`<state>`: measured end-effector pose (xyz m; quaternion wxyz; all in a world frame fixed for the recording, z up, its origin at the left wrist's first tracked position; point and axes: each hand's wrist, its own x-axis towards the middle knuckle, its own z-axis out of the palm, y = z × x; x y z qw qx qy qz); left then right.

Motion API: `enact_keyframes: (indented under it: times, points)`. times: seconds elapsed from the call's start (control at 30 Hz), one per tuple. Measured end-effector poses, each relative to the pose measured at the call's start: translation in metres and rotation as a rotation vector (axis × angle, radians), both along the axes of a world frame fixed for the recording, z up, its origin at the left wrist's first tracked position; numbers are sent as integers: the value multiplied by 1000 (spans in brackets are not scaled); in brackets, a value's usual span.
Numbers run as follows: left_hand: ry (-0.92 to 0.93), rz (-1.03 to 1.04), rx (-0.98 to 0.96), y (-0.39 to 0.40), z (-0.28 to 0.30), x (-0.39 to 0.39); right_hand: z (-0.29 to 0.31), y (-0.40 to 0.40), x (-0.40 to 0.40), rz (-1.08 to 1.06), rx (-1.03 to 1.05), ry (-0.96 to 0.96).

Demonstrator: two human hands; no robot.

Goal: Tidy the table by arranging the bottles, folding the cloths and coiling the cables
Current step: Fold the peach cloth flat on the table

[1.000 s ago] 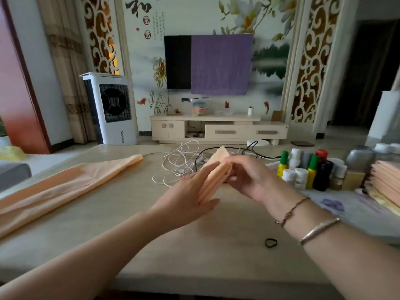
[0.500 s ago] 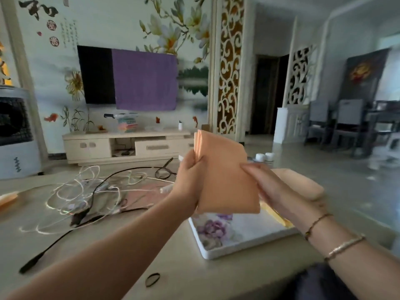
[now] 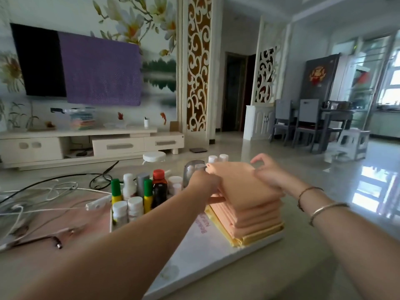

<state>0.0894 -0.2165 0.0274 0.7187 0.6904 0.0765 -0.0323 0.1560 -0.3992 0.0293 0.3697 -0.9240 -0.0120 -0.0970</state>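
Observation:
A folded peach cloth (image 3: 240,182) lies flat on top of a stack of folded peach and yellow cloths (image 3: 253,221) on a white tray (image 3: 194,263). My left hand (image 3: 204,181) grips the top cloth's left edge. At its right edge my right hand (image 3: 270,176) holds it with thumb and fingers. Several bottles (image 3: 140,195) with green, red and white caps stand grouped at the tray's left end. Tangled white and black cables (image 3: 43,191) lie loose on the table to the left.
The table (image 3: 281,276) ends close to the tray on the right, with shiny floor beyond. A glass jar (image 3: 192,169) and two white caps stand behind the stack. A TV cabinet (image 3: 91,144) is far behind; dining chairs stand far right.
The view swung right. The folded cloth, held upright in the air between both hands, has come down flat onto the stack on the tray.

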Motion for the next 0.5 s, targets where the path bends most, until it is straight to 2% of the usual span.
enact_keyframes:
  times: [0.07,0.1,0.17,0.23,0.4,0.5]
  points:
    - [15,8,-14,-2,-8,4,-11,2,7,12,-300,-39]
    - [25,12,-33,-1,-10,4,-14,6,7,14,-431,-118]
    - [56,3,-67,2,-16,4,-21,23,1,82,-504,-300]
    - [73,-13,-113,5,-19,1,-28,39,-9,199,-491,-351]
    - [84,-19,-55,16,-21,-10,-51,50,-22,357,-695,-47]
    - [93,-39,-42,34,-12,-23,-49,49,-27,366,-685,42]
